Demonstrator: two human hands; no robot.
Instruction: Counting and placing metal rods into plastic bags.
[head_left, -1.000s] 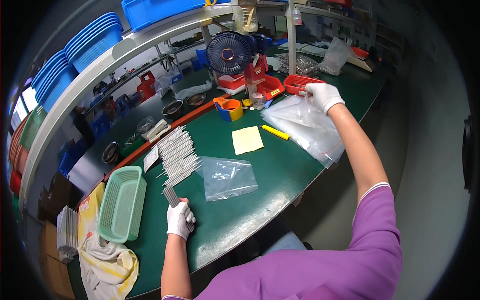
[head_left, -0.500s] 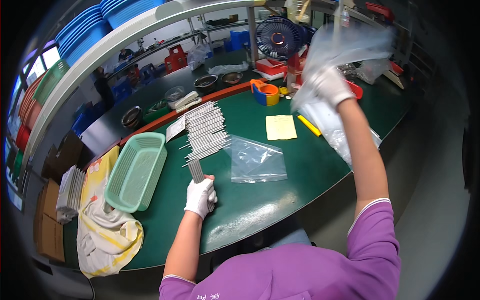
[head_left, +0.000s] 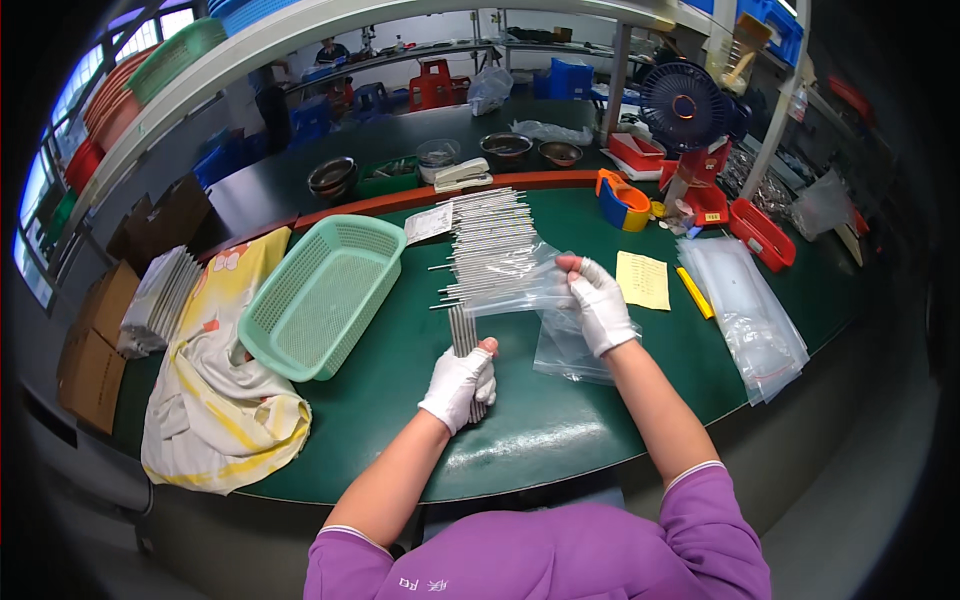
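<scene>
Green table (head_left: 400, 400) bears mesh basket (head_left: 320, 295), cloth (head_left: 215, 410), perhaps metal rods (head_left: 490, 240).

Bright, even light — window (head_left: 40, 215) glare far left; fisheye bends edges, dark rim, mostly sharp.

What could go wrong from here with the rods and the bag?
1. The left hand grips the rod bundle only at its lower end, so rods may fan out or slip loose.
2. The right hand holds the limp clear bag by one edge; its mouth may sag shut and catch rod tips.
3. The bag hangs over the rod pile and could drag rods askew.
</scene>
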